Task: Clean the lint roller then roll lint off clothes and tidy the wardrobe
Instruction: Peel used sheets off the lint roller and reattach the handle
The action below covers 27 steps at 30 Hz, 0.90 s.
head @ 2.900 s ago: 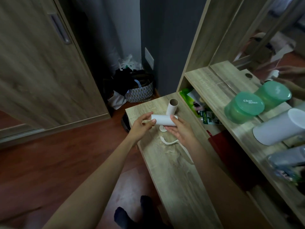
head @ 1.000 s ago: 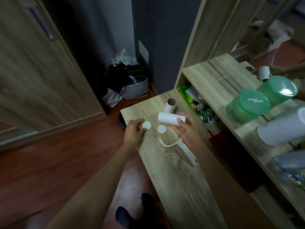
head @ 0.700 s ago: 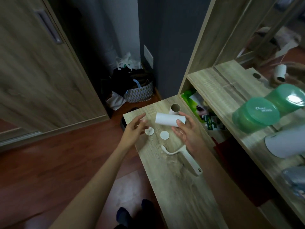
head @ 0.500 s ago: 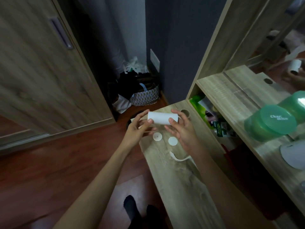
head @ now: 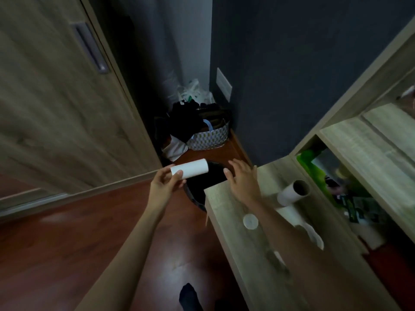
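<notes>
My left hand (head: 164,187) grips one end of a white lint roll (head: 190,171), held level over a dark bin (head: 202,185) beside the wooden bench (head: 251,261). My right hand (head: 241,180) hovers just right of the roll with its fingers spread and holds nothing. On the bench lie a white round end cap (head: 250,221), an empty cardboard tube (head: 294,193) and the white lint roller handle (head: 301,225), partly hidden by my right forearm.
A patterned basket (head: 210,138) heaped with dark clothes stands in the corner by the grey wall. The wooden wardrobe door (head: 56,97) fills the left. Shelves (head: 368,151) with green packets rise on the right. Red-brown floor lies below.
The roll passed from both hands into my left hand alone and moved left off the bench, over the bin. My right hand let go and opened. The view swung left.
</notes>
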### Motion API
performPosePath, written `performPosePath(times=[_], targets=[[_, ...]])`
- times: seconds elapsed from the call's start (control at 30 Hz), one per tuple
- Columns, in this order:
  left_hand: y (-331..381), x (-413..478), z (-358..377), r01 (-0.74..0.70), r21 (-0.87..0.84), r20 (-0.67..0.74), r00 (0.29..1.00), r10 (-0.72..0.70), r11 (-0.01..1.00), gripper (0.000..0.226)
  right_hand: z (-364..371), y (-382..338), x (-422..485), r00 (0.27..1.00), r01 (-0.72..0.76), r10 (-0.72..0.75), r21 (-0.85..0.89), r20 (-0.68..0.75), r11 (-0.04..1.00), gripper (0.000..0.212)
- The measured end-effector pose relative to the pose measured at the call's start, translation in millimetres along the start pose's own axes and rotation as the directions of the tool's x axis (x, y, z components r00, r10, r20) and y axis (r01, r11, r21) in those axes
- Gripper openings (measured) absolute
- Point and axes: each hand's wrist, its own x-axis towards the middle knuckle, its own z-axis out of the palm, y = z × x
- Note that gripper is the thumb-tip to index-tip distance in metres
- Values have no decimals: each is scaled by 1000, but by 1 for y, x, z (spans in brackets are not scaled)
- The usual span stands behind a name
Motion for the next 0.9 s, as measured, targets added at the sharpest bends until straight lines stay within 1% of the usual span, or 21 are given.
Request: performPosePath(times=[0.03,0.07,0.13,0.23,0.3,0.4,0.5,0.63,0.73,0.83,0.9], targets=[[-8,14,-4,29,10,-18,999,-29,1000,26,7,8,10,1000,-6,6,-124,-1,992,74],[-18,28,-6,60,19,-34,998,-60,998,27,12,14,19,1000,-8,7,-212,-4,977,78],[-39,56,-9,116,48,-61,992,-113,992,28,15,19,31,1000,-4,3,-306,-6,952,80],[-74,95,-12,184,142,-69,982,-176,973,30,18,21,41,1000,4,3,-384,17,924,79],[-99,120,-13,240,219,-66,971,-231,946,32,20,22,43,1000,5,2,-405,18,914,76],[-138,154,-14,296,376,-75,954,-289,878,43,24,26,45,1000,19,-16,-428,11,904,66],[-183,183,-16,293,543,-53,947,-316,787,51,27,27,47,999,31,-34,-439,2,898,57],[-194,189,-4,243,633,-13,953,-304,735,48,25,26,44,999,26,-34,-448,-10,894,53],[-197,199,6,175,610,67,961,-270,773,46,27,27,45,1000,16,-26,-455,-15,890,53],[-204,209,11,90,551,205,949,-239,829,64,28,28,47,999,8,-23,-457,-26,889,53],[-208,213,12,114,509,216,942,-255,853,71,28,29,46,999,15,-32,-456,-30,890,53]])
